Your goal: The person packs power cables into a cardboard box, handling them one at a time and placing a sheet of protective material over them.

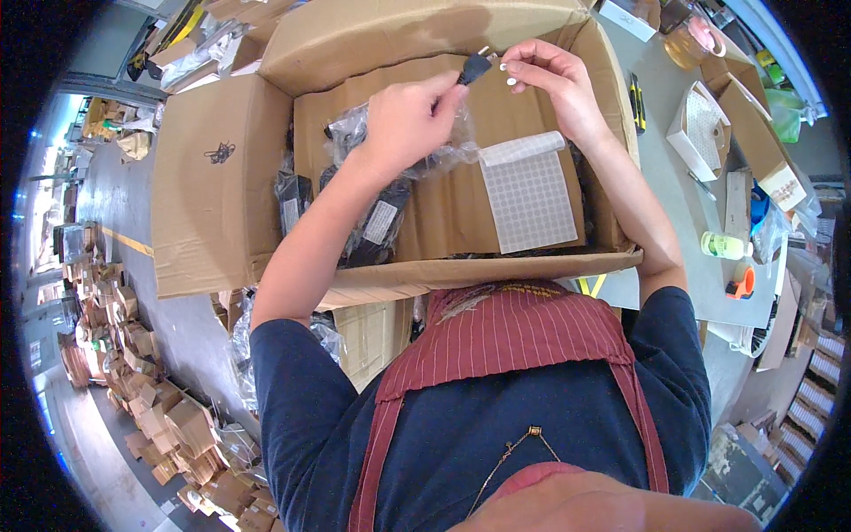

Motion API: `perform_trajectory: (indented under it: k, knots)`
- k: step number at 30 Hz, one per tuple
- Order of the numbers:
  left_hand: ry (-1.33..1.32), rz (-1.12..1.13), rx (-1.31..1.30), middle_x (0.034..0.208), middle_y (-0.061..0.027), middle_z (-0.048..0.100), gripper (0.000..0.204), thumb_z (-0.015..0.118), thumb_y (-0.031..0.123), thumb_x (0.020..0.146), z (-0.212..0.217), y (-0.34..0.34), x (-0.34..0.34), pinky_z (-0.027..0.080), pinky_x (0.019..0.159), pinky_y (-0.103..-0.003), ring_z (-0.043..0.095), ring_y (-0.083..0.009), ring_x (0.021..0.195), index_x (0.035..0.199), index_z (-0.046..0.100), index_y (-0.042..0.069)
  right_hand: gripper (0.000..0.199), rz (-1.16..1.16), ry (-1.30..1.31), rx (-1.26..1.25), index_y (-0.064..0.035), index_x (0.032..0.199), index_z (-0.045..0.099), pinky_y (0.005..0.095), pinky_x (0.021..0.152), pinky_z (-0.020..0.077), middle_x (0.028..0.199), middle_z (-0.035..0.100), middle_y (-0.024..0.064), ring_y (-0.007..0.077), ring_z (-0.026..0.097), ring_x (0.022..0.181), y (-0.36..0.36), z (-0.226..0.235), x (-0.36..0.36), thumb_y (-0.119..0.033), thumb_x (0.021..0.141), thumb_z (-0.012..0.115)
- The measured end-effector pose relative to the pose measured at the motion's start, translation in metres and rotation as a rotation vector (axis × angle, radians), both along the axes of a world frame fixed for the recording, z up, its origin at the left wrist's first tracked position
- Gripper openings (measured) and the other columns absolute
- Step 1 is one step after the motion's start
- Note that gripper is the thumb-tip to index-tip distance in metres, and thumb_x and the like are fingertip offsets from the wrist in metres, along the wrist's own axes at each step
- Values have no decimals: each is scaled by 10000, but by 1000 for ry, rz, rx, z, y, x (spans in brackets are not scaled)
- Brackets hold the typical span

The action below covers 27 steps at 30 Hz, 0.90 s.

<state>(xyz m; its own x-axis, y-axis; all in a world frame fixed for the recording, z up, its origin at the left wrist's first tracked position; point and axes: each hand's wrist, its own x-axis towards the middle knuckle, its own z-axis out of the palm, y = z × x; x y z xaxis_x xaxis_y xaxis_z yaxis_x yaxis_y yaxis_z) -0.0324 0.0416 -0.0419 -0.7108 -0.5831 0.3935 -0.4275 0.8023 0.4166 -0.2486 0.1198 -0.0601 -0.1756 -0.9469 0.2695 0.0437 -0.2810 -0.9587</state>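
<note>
My left hand (409,120) is closed round a black power plug (476,67), its metal prongs pointing up and to the right. Close beside the prongs is my right hand (558,84), fingers bent together, with small round white stickers (511,82) at the fingertips. Below my hands, a sheet of round white stickers (532,204) lies on brown cardboard inside a large open carton (199,186), its top edge curled over. Left of the sheet are black items in clear plastic bags (377,222), some with white labels; what they are is partly hidden.
On the grey table (660,191) at right are a yellow-and-black box cutter (637,105), a small white box (700,133), a bottle of green liquid (725,246) and an orange tape roll (740,283). Heaped cartons (191,426) line the floor at left.
</note>
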Motion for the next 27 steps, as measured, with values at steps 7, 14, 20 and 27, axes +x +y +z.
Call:
perform_trajectory:
  k: [7,14,20,27]
  knots:
    - [253,-98,599,652,58,488,273,589,268,956,2,-6,0,333,524,-219,407,-37,597,1007,721,34,166,7,13,-25,-20,1027,675,244,771,474,954,662,13,87,591,846,-2,-1,7,-135,912,643]
    - [325,-87,770,635,69,454,269,572,259,960,5,-4,-3,298,518,-215,376,-35,582,1010,725,45,192,53,50,-65,-10,1085,670,257,823,488,979,677,29,102,615,893,-3,-4,6,-112,938,603]
    - [352,-80,795,607,74,421,273,567,258,962,7,-5,-3,279,513,-211,363,-36,570,1029,725,46,218,80,47,-67,-2,1117,667,270,849,494,989,694,67,121,633,921,0,-1,7,-105,954,566]
    - [359,-105,785,614,83,412,271,569,251,966,7,-4,-2,284,517,-204,364,-33,572,1048,722,43,239,80,44,-84,14,1143,654,282,861,496,1024,692,80,136,638,965,1,1,7,-98,960,548]
